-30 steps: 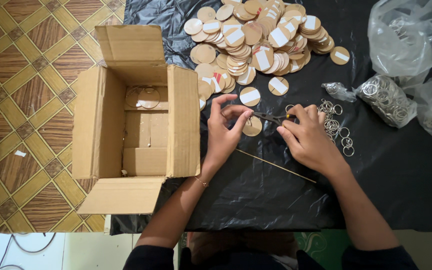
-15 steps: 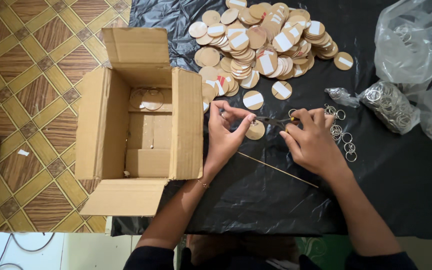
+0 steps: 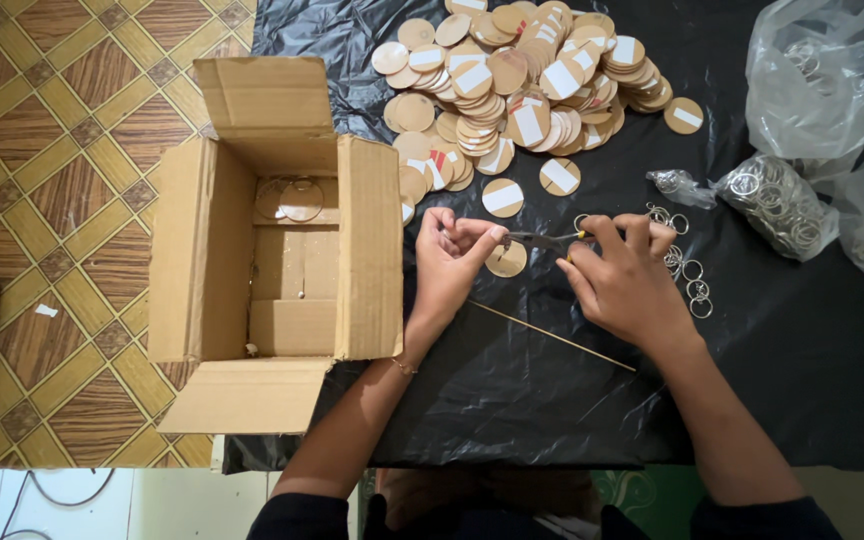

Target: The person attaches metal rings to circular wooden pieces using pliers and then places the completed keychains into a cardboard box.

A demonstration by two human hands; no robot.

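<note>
Head view showed pliers (image 3: 542, 240) lying level at frame centre, gripped by right hand (image 3: 624, 280), nose toward left hand (image 3: 455, 262) pinching a wooden disc (image 3: 505, 260).

— What is the person wearing?
— Dark short sleeves are covering both upper arms, leaving the forearms bare. A thin bracelet (image 3: 404, 366) is circling the wrist below the left hand (image 3: 449, 262).
</note>
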